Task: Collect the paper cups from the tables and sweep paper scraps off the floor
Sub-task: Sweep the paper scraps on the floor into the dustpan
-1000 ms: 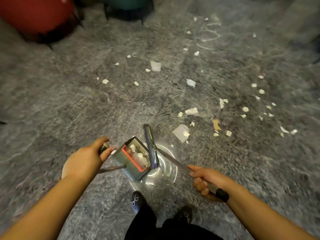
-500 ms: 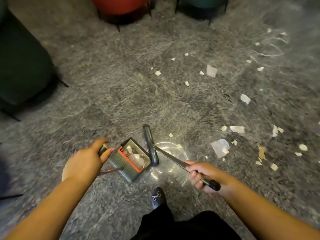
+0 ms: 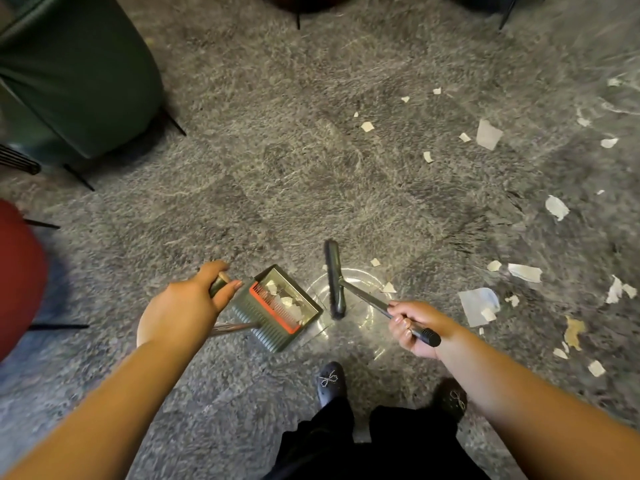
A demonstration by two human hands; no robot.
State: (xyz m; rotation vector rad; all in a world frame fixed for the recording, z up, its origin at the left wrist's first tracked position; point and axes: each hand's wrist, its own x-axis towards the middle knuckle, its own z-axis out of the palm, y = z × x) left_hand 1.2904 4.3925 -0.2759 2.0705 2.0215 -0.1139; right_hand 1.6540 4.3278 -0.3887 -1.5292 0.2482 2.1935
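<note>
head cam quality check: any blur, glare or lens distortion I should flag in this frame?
Head view: a bright ringed glare patch on the floor under the broom head; edges smear, with the red seat at left and scraps at upper right soft; wide-angle bowing stretches both forearms; centre is sharp, the dustpan and both hands crisp.

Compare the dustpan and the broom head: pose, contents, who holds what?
The dustpan is a green boxy tray with an orange comb edge; the broom head is a narrow dark bar. The dustpan holds white paper scraps; the broom head carries none that show. The left hand grips the dustpan's handle; the right hand grips the broom's handle. Both sit low over the grey floor, side by side, apart.
</note>
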